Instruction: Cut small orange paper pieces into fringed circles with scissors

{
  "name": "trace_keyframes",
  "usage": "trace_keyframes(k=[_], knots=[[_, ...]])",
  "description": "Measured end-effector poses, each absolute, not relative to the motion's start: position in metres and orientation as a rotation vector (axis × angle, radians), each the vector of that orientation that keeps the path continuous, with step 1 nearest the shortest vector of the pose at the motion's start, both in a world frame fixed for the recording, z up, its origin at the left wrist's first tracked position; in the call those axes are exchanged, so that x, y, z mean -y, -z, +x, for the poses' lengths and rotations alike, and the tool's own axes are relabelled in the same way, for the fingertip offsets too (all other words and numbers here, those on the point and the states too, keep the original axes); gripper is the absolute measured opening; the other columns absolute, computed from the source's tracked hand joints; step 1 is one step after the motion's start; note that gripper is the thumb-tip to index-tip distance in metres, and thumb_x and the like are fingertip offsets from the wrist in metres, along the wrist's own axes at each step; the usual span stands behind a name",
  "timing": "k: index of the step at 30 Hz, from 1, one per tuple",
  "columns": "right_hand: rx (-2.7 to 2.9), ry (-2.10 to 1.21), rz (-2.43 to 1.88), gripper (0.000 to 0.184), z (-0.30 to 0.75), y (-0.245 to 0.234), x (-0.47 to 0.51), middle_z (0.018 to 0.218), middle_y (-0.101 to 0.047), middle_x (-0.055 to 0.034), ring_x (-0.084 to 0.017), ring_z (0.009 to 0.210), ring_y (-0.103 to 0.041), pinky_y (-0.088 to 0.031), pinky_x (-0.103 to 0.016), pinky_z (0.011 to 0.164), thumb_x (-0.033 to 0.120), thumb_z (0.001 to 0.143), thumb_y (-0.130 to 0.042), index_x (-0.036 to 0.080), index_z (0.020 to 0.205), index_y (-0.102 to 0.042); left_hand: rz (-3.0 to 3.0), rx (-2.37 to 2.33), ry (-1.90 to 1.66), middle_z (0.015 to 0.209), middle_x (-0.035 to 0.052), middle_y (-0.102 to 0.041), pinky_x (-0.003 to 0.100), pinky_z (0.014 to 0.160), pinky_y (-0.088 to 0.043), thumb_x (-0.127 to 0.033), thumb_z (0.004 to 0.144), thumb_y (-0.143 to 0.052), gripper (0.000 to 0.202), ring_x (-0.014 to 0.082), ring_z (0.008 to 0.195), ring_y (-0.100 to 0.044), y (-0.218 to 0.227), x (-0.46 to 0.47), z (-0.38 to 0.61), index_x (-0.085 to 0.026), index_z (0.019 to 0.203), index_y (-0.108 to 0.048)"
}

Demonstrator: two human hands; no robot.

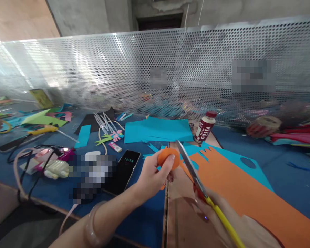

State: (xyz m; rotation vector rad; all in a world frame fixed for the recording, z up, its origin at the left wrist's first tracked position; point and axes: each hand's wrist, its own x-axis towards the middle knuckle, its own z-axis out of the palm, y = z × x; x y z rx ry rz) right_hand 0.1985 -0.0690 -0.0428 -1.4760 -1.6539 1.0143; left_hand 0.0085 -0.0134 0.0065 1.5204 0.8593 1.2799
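Note:
Pinched between the thumb and fingers of my left hand (151, 174) is a small rounded piece of orange paper (167, 157). My right hand (220, 210), somewhat blurred, is closed around a pair of yellow-handled scissors (189, 167). Their blades point up and away, just right of the orange piece; I cannot tell whether they touch it. Beneath and beyond the scissors lies a large orange sheet (237, 182) with a jagged cut edge at its far left. It overlaps a blue sheet (260, 172) that has an oval hole.
Behind the table stands a perforated metal screen (113, 75). A Costa bottle (205, 126) stands beside stacked blue paper (157, 131). Left of my arm lie a phone (126, 168), cables and a yellow glue gun (42, 130). A tape roll (264, 126) sits at the right.

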Motion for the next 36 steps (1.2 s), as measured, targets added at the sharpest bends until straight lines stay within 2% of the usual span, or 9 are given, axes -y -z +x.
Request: trace_keyframes(k=[2, 5, 10, 12, 15, 17, 25, 31, 36], knots=[[1.675, -1.027, -1.445, 0.031, 0.201, 0.044, 0.069, 0.07, -0.065, -0.0027, -0.019, 0.066, -0.061, -0.05, -0.029, 0.058, 0.05, 0.081, -0.061, 0.019, 0.075, -0.063, 1.524, -0.847, -1.284, 0.051, -0.0013, -0.057, 0.021, 0.047, -0.045, -0.038, 0.092, -0.048, 0.028, 0.0096, 0.043, -0.052, -0.006, 0.013, 0.008, -0.015, 0.08, -0.057], [1.672, -1.043, -1.409, 0.033, 0.202, 0.047, 0.069, 0.085, -0.067, -0.0032, -0.016, 0.072, -0.063, -0.053, -0.032, 0.067, 0.05, 0.088, -0.056, 0.018, 0.095, -0.064, 1.531, -0.827, -1.282, 0.051, -0.0016, -0.058, 0.02, 0.047, -0.044, -0.038, 0.092, -0.049, 0.027, 0.0095, 0.043, -0.052, -0.004, 0.013, 0.007, -0.015, 0.08, -0.057], [1.609, -1.034, -1.396, 0.044, 0.203, 0.057, 0.073, 0.109, -0.066, -0.0088, -0.02, 0.09, -0.065, -0.054, -0.041, 0.08, 0.054, 0.087, -0.055, 0.019, 0.114, -0.059, 1.5, -0.845, -1.289, 0.055, -0.0017, -0.061, 0.019, 0.045, -0.044, -0.038, 0.089, -0.053, 0.024, 0.0088, 0.042, -0.054, -0.003, 0.013, 0.009, -0.015, 0.084, -0.059], [1.576, -1.026, -1.404, 0.049, 0.204, 0.06, 0.072, 0.11, -0.066, -0.0095, -0.024, 0.093, -0.066, -0.054, -0.041, 0.083, 0.059, 0.081, -0.058, 0.022, 0.112, -0.06, 1.449, -0.858, -1.307, 0.057, -0.0028, -0.06, 0.018, 0.042, -0.044, -0.037, 0.085, -0.059, 0.022, 0.0082, 0.04, -0.055, -0.004, 0.013, 0.01, -0.016, 0.08, -0.057], [1.549, -1.026, -1.412, 0.05, 0.207, 0.061, 0.068, 0.099, -0.069, -0.0096, -0.03, 0.093, -0.067, -0.056, -0.039, 0.08, 0.065, 0.07, -0.064, 0.026, 0.1, -0.062, 1.348, -0.838, -1.312, 0.052, -0.0055, -0.056, 0.017, 0.039, -0.043, -0.037, 0.08, -0.065, 0.025, 0.0094, 0.04, -0.058, -0.006, 0.011, 0.011, -0.017, 0.074, -0.052], [1.553, -1.033, -1.408, 0.046, 0.208, 0.059, 0.065, 0.093, -0.07, -0.0094, -0.032, 0.091, -0.067, -0.055, -0.04, 0.079, 0.064, 0.069, -0.064, 0.026, 0.095, -0.062, 1.314, -0.819, -1.305, 0.052, -0.0059, -0.055, 0.018, 0.04, -0.044, -0.037, 0.079, -0.067, 0.025, 0.0096, 0.041, -0.058, -0.007, 0.01, 0.012, -0.017, 0.075, -0.052], [1.66, -1.065, -1.389, 0.027, 0.205, 0.04, 0.066, 0.072, -0.061, -0.0028, -0.021, 0.066, -0.06, -0.052, -0.03, 0.062, 0.048, 0.072, -0.066, 0.023, 0.076, -0.059, 1.322, -0.811, -1.262, 0.054, -0.0022, -0.058, 0.02, 0.041, -0.044, -0.043, 0.081, -0.064, 0.03, 0.0096, 0.042, -0.055, -0.009, 0.011, 0.011, -0.016, 0.073, -0.053], [1.68, -1.044, -1.396, 0.022, 0.203, 0.032, 0.067, 0.07, -0.057, -0.0016, -0.019, 0.064, -0.055, -0.048, -0.029, 0.06, 0.043, 0.074, -0.065, 0.022, 0.076, -0.058, 1.347, -0.795, -1.261, 0.053, 0.0007, -0.062, 0.021, 0.043, -0.041, -0.043, 0.087, -0.056, 0.029, 0.0115, 0.044, -0.055, -0.009, 0.013, 0.012, -0.015, 0.08, -0.057], [1.685, -1.057, -1.377, 0.024, 0.2, 0.031, 0.067, 0.07, -0.058, -0.0017, -0.02, 0.066, -0.056, -0.049, -0.029, 0.061, 0.045, 0.072, -0.066, 0.022, 0.078, -0.06, 1.387, -0.785, -1.276, 0.051, 0.0028, -0.061, 0.022, 0.048, -0.04, -0.044, 0.093, -0.044, 0.042, 0.0121, 0.048, -0.056, -0.005, 0.011, 0.013, -0.015, 0.066, -0.058]])
